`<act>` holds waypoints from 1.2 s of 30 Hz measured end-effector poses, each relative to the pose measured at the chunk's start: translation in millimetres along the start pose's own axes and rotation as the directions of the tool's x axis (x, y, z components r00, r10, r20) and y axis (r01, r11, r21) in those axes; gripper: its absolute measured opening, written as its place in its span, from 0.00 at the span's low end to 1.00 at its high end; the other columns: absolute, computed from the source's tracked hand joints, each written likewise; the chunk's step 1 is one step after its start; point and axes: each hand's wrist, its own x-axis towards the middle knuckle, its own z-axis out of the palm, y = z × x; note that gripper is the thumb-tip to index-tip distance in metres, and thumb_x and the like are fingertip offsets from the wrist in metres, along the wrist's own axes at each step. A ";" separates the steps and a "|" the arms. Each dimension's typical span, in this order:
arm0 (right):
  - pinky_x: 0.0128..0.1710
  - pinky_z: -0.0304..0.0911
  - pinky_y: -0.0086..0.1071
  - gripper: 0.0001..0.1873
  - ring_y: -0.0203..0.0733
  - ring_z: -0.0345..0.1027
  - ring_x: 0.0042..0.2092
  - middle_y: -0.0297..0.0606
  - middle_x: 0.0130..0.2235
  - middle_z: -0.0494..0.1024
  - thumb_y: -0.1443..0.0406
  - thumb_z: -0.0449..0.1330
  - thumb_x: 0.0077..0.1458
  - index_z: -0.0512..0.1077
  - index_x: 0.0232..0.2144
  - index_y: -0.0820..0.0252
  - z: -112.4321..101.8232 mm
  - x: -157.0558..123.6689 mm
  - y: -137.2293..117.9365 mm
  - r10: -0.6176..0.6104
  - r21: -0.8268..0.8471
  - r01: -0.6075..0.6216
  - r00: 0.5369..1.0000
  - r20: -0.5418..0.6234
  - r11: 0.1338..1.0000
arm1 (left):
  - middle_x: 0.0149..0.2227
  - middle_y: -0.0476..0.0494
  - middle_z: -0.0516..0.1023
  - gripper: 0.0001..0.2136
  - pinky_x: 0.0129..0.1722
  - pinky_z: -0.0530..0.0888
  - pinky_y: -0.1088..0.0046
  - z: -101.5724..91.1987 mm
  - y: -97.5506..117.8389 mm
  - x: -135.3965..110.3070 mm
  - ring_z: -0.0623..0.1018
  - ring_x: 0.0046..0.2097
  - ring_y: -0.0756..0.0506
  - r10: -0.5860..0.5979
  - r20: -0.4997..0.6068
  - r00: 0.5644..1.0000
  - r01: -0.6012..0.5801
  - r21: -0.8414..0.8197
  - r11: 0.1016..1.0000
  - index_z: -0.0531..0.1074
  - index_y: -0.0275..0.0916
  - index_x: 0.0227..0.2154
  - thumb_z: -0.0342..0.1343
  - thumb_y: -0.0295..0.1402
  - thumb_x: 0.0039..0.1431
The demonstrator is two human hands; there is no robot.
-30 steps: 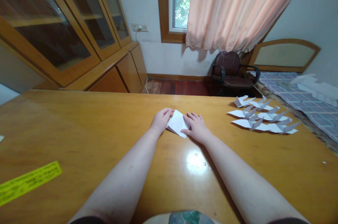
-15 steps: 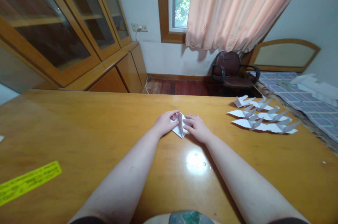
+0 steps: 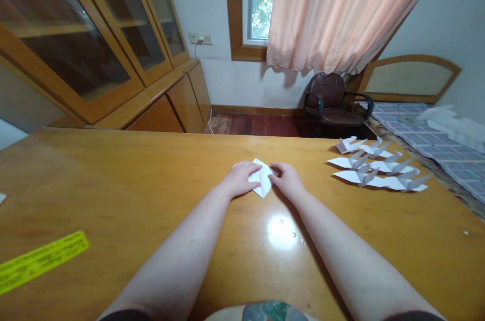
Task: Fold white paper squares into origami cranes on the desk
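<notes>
A small white folded paper (image 3: 263,178) lies on the wooden table in front of me, roughly diamond-shaped with a crease down its middle. My left hand (image 3: 242,178) rests on its left side, fingers stretched over the paper and thumb spread apart along the lower edge. At the right corner, my right hand (image 3: 287,179) has thumb and curled fingers closed on the paper's edge. Part of the paper's left side is hidden under my left fingers.
Several white paper cranes (image 3: 356,176) stand in rows at the table's far right. A yellow strip with dark writing (image 3: 43,262) appears at the left. Beyond the table (image 3: 151,159) are a brown armchair (image 3: 329,99), a bed (image 3: 435,134) and a glass-door cabinet (image 3: 140,73).
The raised flap in the middle of the paper now lies flatter. My right hand has shifted from the paper's top to its right edge; my left thumb has moved lower.
</notes>
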 end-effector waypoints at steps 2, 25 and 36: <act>0.54 0.59 0.41 0.18 0.46 0.68 0.49 0.42 0.46 0.77 0.64 0.60 0.51 0.74 0.45 0.59 -1.6 -1.1 -1.4 -0.081 -0.043 0.082 0.997 0.014 0.996 | 0.57 0.42 0.69 0.27 0.59 0.59 0.60 0.9 -0.4 0.0 0.66 0.59 0.39 0.006 0.011 1.000 -0.006 -0.004 1.000 0.66 0.45 0.56 0.60 0.42 0.51; 0.61 0.49 0.50 0.19 0.49 0.56 0.62 0.37 0.59 0.67 0.60 0.54 0.59 0.71 0.52 0.50 -4.8 0.7 1.6 -0.106 -0.211 0.154 0.969 0.222 0.965 | 0.67 0.44 0.52 0.36 0.64 0.43 0.53 1.1 -4.1 -2.6 0.50 0.67 0.39 0.067 0.169 0.983 -0.070 0.016 0.997 0.59 0.54 0.60 0.60 0.52 0.48; 0.61 0.50 0.46 0.19 0.48 0.57 0.61 0.37 0.58 0.68 0.59 0.55 0.59 0.72 0.51 0.52 -6.8 0.2 -0.8 -0.127 -0.212 0.173 0.968 0.215 0.962 | 0.64 0.47 0.60 0.22 0.64 0.46 0.52 -5.1 1.4 -3.1 0.56 0.66 0.40 0.083 0.144 0.986 -0.078 -0.038 0.996 0.72 0.57 0.50 0.59 0.50 0.51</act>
